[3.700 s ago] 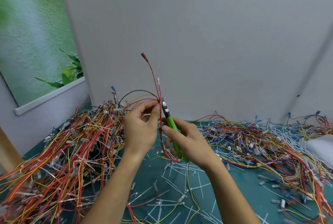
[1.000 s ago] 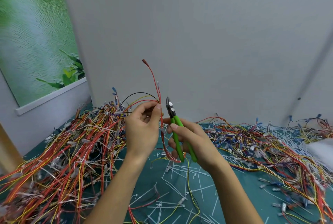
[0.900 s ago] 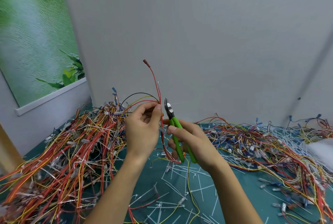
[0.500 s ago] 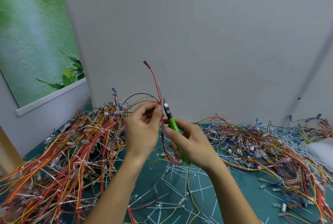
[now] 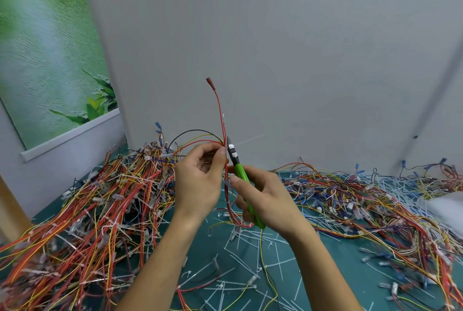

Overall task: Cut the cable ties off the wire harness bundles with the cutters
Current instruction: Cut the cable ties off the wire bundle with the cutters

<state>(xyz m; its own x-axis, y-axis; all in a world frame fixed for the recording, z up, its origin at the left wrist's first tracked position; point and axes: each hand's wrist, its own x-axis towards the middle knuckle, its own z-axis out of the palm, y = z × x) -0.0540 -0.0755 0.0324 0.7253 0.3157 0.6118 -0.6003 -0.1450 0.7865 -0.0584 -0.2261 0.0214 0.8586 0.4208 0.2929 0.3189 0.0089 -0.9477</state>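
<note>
A second ago my right hand (image 5: pixel 265 200) held the cutters (image 5: pixel 240 173) with the green handles spread and the jaws open, just clear of the wire harness bundle (image 5: pixel 220 115). Now my fingers have squeezed the handles together into one green bar. The closed nose has tipped in against the wires, right beside my left hand (image 5: pixel 198 185) thumb.

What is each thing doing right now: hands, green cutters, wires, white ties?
held wire bundle: lifted upright, ends fanning out.
cutters: handles squeezed together, tip against the bundle.
left hand: pinches the bundle.
right hand: grips the cutters.
cut cable ties: loose, scattered on the green mat.
wire piles: tangled heaps on both sides.
</note>
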